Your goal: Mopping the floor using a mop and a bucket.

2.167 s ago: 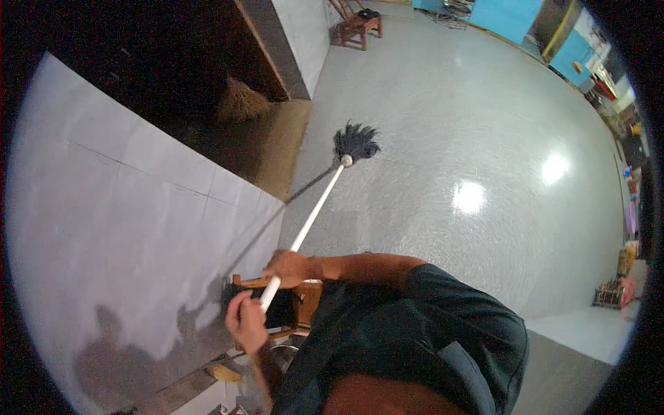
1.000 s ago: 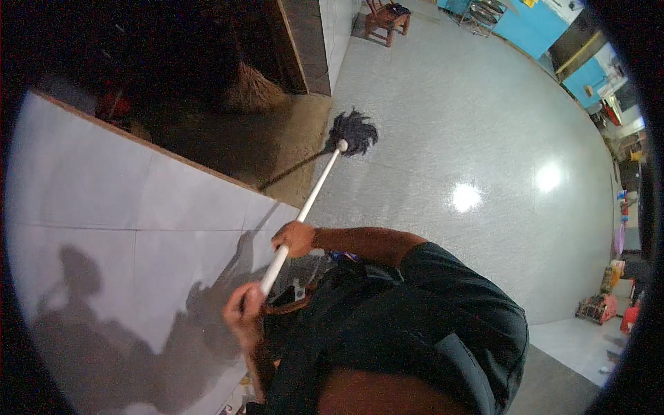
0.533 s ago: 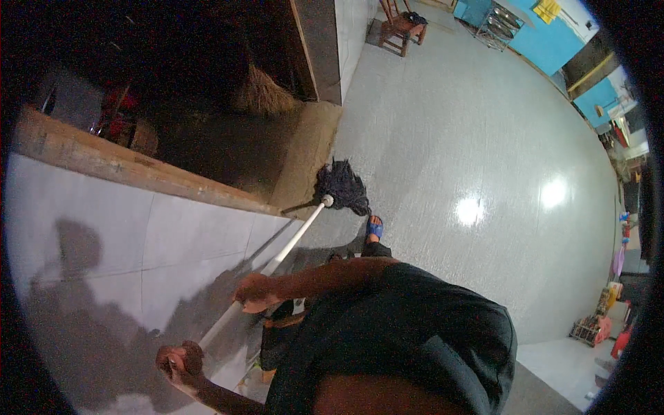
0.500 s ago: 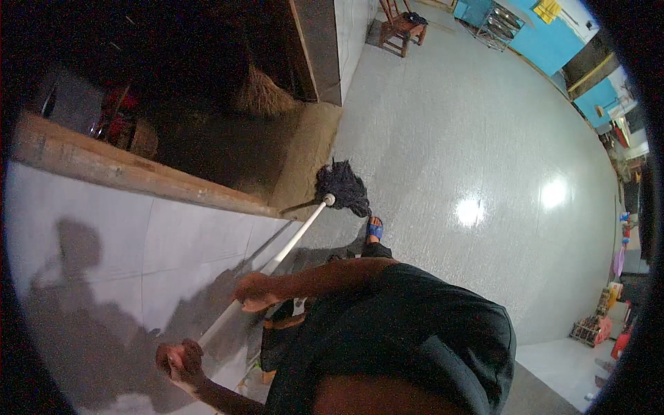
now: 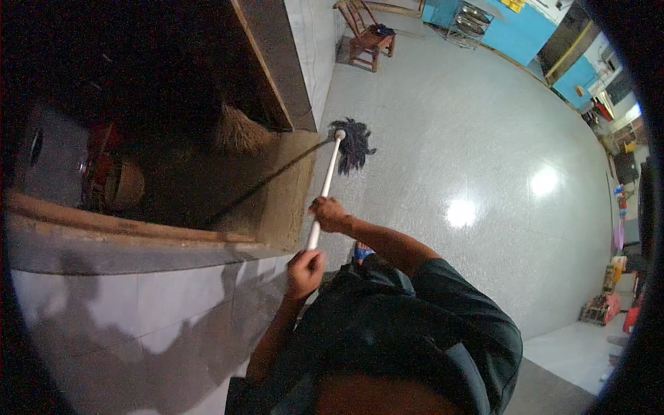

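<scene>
A mop with a white handle (image 5: 329, 173) slants away from me across the floor. Its dark stringy head (image 5: 355, 146) lies spread on the grey floor, just right of the doorway's sill. Near the handle's upper end, my left hand (image 5: 305, 274) is wrapped round it. Farther along toward the mop head, my right hand (image 5: 331, 215) grips the same handle. One of my feet, in a blue sandal (image 5: 362, 252), shows partly below the right hand.
On the left, a doorway with a concrete sill (image 5: 294, 180) opens to a dark room holding a straw broom (image 5: 242, 133). A tiled wall (image 5: 180, 304) stands at lower left. A wooden chair (image 5: 370, 43) and a metal rack (image 5: 470, 24) stand far off.
The mop head has moved away from me and slightly right, with its strands fanned out. Both hands have swung right and forward with the handle, which now stands steeper in view.
</scene>
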`<move>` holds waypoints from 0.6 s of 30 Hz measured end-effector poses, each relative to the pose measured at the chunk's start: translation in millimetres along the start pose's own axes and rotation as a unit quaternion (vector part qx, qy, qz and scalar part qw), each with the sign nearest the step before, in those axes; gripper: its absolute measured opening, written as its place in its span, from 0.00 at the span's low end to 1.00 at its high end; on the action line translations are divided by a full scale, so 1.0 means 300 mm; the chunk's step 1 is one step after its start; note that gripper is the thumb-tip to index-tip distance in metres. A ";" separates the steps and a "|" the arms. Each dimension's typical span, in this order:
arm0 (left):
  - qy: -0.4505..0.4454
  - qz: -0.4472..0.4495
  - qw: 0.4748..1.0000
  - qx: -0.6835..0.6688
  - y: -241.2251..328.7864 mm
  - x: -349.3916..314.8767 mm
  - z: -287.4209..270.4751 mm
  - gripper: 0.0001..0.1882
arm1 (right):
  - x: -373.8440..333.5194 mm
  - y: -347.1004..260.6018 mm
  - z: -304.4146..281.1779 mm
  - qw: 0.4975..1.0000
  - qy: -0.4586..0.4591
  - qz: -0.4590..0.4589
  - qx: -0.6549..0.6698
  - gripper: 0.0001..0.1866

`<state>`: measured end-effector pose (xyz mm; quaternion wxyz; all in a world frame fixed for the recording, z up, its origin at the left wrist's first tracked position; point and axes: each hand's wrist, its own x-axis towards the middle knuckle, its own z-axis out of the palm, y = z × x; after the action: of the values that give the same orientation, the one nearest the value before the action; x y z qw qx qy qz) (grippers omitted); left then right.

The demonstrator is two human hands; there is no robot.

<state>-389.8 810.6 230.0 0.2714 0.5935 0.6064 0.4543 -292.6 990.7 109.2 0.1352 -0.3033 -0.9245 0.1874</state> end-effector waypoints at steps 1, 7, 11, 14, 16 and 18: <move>-0.011 0.043 0.999 0.003 0.005 0.070 0.063 0.07 | -0.021 0.038 0.010 0.996 0.034 0.070 0.040 0.18; -0.009 -0.010 0.998 -0.056 -0.138 0.268 0.178 0.11 | 0.000 0.113 0.016 0.991 0.105 -0.043 0.071 0.22; 0.001 -0.118 0.991 -0.067 -0.099 0.170 0.003 0.11 | 0.067 0.042 0.085 0.984 0.090 -0.022 0.149 0.21; 0.067 -0.200 0.976 -0.063 0.002 0.092 -0.216 0.10 | 0.171 -0.135 0.071 0.999 0.003 -0.025 0.034 0.17; 0.098 -0.341 0.933 -0.061 0.190 0.100 -0.350 0.08 | 0.171 -0.267 -0.019 0.996 -0.008 -0.049 -0.074 0.13; 0.151 -0.192 0.969 0.040 0.146 -0.024 -0.496 0.07 | 0.217 -0.440 -0.082 0.979 -0.192 -0.048 -0.058 0.15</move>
<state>-497.2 764.4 332.0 0.2348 0.4006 0.7608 0.4534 -401.7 938.6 196.8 -0.0537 -0.2245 -0.9560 0.1810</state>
